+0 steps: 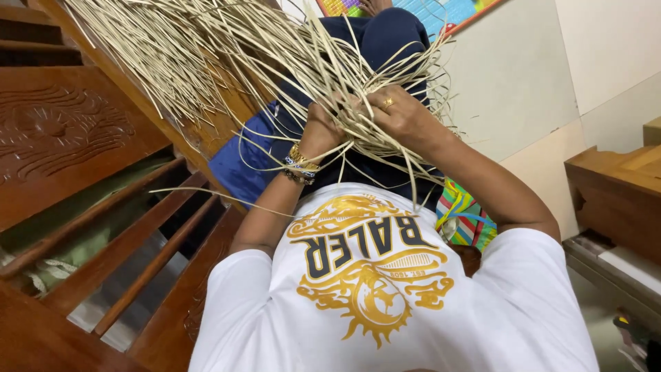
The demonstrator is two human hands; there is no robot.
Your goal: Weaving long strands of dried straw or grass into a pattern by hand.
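- Strips (206, 48): pale bundle, long axis running up-left away from both hands, over the bench (76, 138).
- Left hand (323, 127): closed on the bundle's gathered end.
- Right hand (403, 114): clamped there too, touching the left; neither nearer.

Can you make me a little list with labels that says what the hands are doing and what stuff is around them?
Left hand: left hand gripping the bundle of pale dry straw strips, bracelets on its wrist
Right hand: right hand closed on the same bundle, a gold ring on one finger
Straw strips: long, thin, fanning up and to the left, loose ends curling around both hands
Clothing: white shirt with a gold and dark print
Left side: carved wooden furniture with slats
Beside the lap: striped colourful bag
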